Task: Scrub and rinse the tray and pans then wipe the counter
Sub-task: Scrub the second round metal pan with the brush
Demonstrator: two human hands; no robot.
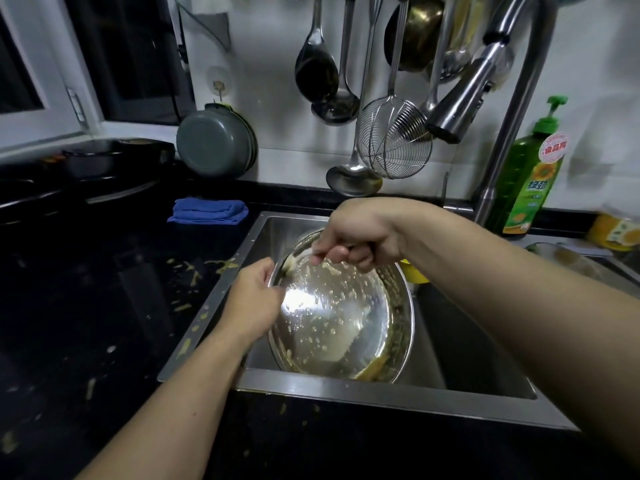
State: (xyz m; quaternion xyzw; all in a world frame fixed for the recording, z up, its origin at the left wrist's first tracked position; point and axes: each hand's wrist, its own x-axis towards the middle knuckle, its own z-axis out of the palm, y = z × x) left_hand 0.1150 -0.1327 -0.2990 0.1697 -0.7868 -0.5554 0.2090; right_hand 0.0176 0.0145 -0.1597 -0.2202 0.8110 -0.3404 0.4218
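Two hands engaged | left hand [254,299] grips pan [341,323] rim | right hand [356,237] pinches scrubber [294,259] | advise firm overlapping strokes across residue.

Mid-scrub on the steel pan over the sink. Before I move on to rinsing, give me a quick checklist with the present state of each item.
1. Left hand grips the steel pan by its rim: ok.
2. Right hand holds the brush, whose head touches the pan's upper rim: ok.
3. Pan scrubbed free of residue: not ok, yellowish specks and a smear cover its inside.
4. Pan is over the sink, tilted: ok.
5. Faucet head running: not ok, no water shows.
6. Counter wiped: not ok, yellow splatter near the sink edge; folded blue cloth lies unused.
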